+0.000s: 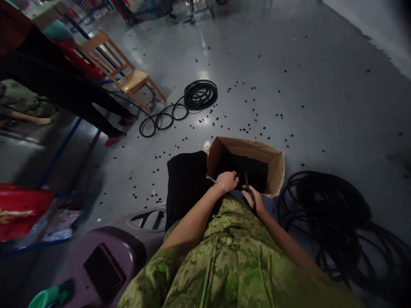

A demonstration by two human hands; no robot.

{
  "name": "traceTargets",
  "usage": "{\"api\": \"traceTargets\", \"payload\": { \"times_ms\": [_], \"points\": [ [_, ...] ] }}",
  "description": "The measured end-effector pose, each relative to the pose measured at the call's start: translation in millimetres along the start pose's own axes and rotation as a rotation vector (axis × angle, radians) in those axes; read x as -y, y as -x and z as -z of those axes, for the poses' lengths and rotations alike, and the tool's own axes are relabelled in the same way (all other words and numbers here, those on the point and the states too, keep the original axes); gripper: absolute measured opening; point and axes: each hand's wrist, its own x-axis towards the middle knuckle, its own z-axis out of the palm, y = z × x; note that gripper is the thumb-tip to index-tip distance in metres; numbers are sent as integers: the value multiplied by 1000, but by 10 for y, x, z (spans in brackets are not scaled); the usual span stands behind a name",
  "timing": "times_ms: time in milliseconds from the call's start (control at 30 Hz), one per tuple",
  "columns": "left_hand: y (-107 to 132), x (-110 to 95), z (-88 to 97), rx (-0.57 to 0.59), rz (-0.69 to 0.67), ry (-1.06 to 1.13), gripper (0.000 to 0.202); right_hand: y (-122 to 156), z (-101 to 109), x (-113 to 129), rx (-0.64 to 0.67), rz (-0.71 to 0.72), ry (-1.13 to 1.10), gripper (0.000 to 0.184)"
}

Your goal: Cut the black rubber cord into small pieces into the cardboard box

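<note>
A cardboard box (276, 171) stands open in front of me, with many small black pieces (250, 164) inside. Over its near side, my left hand (227, 181) is closed, a bracelet at its wrist; what its fingers grip is dark and unclear. A thin metal rod-like piece (210, 178) sticks out to the left beside that wrist. Just to the right, my right hand (253, 199) is closed around a length of black tubing or cable (248, 187), which curves up over the box opening. The fingertips of both hands lie close together, partly lost against the dark contents.
Coiled black tubing lies at right (330, 205), with another coil (201, 95) ahead. Small black bits are scattered over the grey floor (321, 85). A wooden chair (135, 80) and a standing person (96, 107) are at left. A purple stool (96, 239) carries a phone (104, 271).
</note>
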Motion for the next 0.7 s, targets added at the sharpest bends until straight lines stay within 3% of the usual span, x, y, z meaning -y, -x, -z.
{"api": "traceTargets", "payload": {
  "times_ms": [233, 700],
  "points": [
    [-32, 69, -1, -64, -129, 233, 31, 74, 50, 113, 32, 43, 82, 40],
    [-35, 66, -53, -24, -167, 226, 30, 36, 49, 127, 55, 114, 262, 40]
  ]
}}
